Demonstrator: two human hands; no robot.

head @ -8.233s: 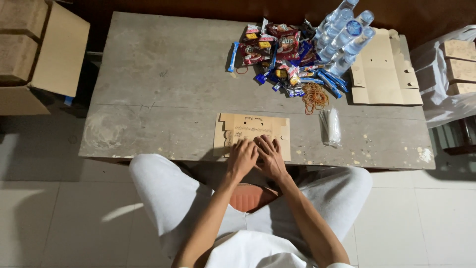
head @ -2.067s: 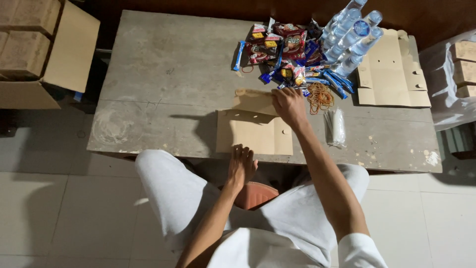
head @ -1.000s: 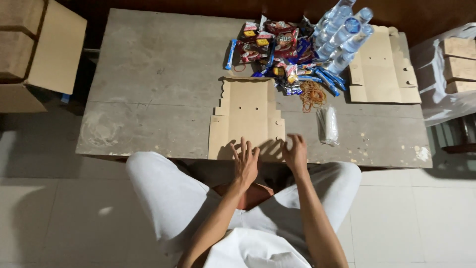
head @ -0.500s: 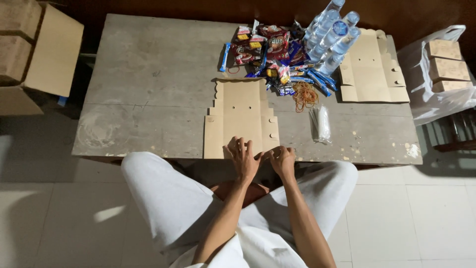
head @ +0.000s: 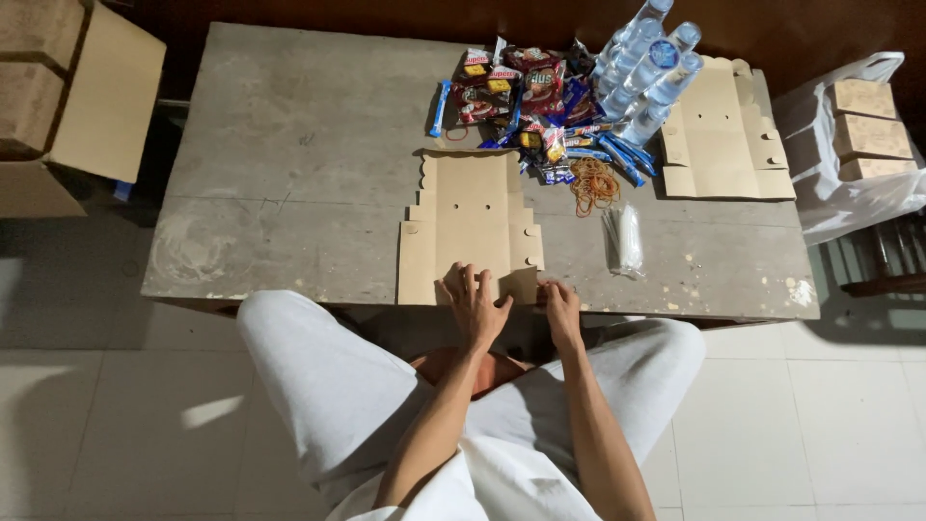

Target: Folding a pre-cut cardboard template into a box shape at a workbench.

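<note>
Flat cardboard blank [head: 470, 227] lies at the tabletop's [head: 270, 145] near edge, long axis running toward the far edge. Left hand [head: 475, 307] presses its near flap, fingers spread — right hand [head: 560, 307] pinches the near-right corner; both equally close.

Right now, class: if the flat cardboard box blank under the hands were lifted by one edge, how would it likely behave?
The cardboard box blank is thin and lies flat, so it is probably light. Its creases and cut flaps suggest it would bend or droop along its folds. Both the left hand and the right hand rest at its near edge.
</note>
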